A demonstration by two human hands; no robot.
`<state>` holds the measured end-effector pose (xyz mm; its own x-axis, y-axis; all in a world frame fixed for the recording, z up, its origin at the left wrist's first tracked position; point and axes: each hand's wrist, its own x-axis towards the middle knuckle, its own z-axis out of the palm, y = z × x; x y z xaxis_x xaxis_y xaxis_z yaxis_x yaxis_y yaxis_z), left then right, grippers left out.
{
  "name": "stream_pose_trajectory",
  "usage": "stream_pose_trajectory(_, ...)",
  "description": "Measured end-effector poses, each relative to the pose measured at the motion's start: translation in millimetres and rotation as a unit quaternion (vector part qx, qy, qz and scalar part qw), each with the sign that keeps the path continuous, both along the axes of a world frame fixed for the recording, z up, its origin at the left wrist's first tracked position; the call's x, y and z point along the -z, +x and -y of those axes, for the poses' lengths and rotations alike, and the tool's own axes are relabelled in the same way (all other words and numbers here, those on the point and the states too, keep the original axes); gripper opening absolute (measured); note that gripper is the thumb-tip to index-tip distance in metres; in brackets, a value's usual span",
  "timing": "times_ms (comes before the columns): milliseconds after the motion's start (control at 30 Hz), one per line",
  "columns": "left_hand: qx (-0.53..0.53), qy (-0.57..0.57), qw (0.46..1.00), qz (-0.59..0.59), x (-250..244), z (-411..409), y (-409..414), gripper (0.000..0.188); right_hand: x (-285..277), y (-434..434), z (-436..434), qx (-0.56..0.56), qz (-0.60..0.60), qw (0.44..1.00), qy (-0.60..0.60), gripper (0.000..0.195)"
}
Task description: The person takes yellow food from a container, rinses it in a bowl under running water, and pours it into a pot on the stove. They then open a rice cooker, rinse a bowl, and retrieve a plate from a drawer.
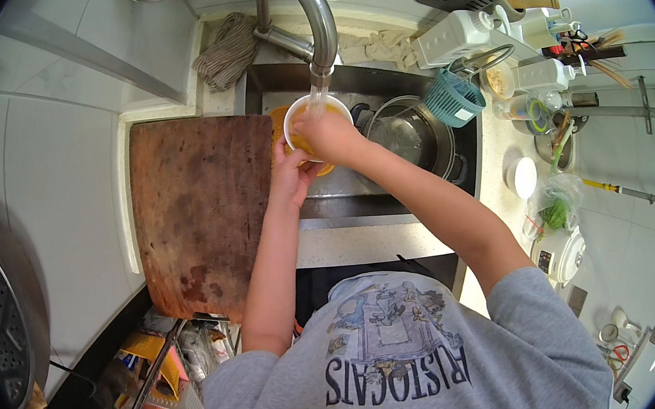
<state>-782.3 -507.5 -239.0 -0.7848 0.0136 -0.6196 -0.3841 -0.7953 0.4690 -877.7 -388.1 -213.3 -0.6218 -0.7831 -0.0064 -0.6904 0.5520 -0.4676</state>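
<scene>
Water runs from the metal faucet (321, 27) into a white bowl (342, 106) held above the sink (331, 187). Yellowish liquid or food shows inside the bowl; which of these cannot be told. My left hand (293, 171) grips the bowl's lower left side from beneath. My right hand (325, 134) reaches over the rim with its fingers down in the bowl, so the fingertips are hidden. Under the bowl, an orange perforated basket (279, 126) is partly visible. To the right a metal pot (411, 133) stands in the sink with water in it.
A wooden cutting board (206, 213) lies left of the sink. A striped cloth (228, 51) rests behind it. A teal strainer basket (454, 97) hangs at the sink's right side. White bottles (454, 38), a small white bowl (522, 178) and a rice cooker (561, 255) line the right counter.
</scene>
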Motion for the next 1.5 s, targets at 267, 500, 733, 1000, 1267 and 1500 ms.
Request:
stream_pose_trajectory(267, -0.008, 0.001, 1.0, -0.002, -5.0, -0.5, 6.9, 0.067, -33.8, 1.1, -21.9, 0.03, -0.044, 0.997, 0.056, 0.026)
stream_pose_trajectory(500, -0.009, 0.003, 1.0, -0.018, -2.0, -3.1, 5.5, 0.067, -17.9, 7.8, 1.8, 0.076, 0.048, 0.99, 0.105, 0.031)
stream_pose_trajectory(733, -0.028, -0.006, 0.999, -0.018, -1.7, -0.1, 11.7, 0.067, -29.9, 10.4, -18.1, -0.015, 0.022, 0.993, 0.118, 0.024)
stream_pose_trajectory(1000, -0.017, 0.002, 0.999, -0.038, -7.6, -1.9, 10.5, 0.065, -43.9, 9.7, -12.0, 0.007, -0.046, 0.995, 0.09, 0.04)
stream_pose_trajectory(1267, 0.0, 0.002, 1.0, -0.023, -9.5, -9.9, 11.2, 0.065, -16.4, 4.1, 2.6, 0.176, -0.047, 0.976, 0.119, 0.017)
stream_pose_trajectory(1500, -0.008, -0.005, 1.0, -0.021, -6.9, -5.7, 11.7, 0.066, -39.1, 1.8, -15.8, 0.016, -0.122, 0.992, 0.0, 0.018)
